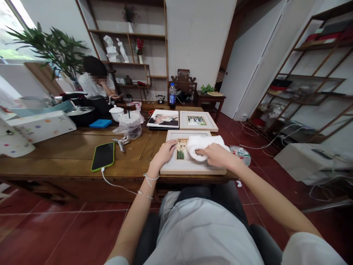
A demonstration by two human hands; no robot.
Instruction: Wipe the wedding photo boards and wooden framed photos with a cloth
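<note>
A pale wooden picture frame [190, 167] with a small photo lies flat at the near edge of a low wooden table [68, 158]. My left hand [164, 153] rests on the frame's left side, fingers laid flat against it. My right hand [217, 154] presses down on a white cloth [202, 144] that covers the frame's glass, fingers curled over the cloth. A second framed photo [198, 120] and a dark photo book [163, 119] lie just behind.
A green-cased phone [103, 156] on a white cable lies to the left, near metal clips [121, 141] and a bagged cup [129, 125]. Another person [95, 82] sits at the far left. A water bottle [172, 96], shelves and red floor tiles surround the table.
</note>
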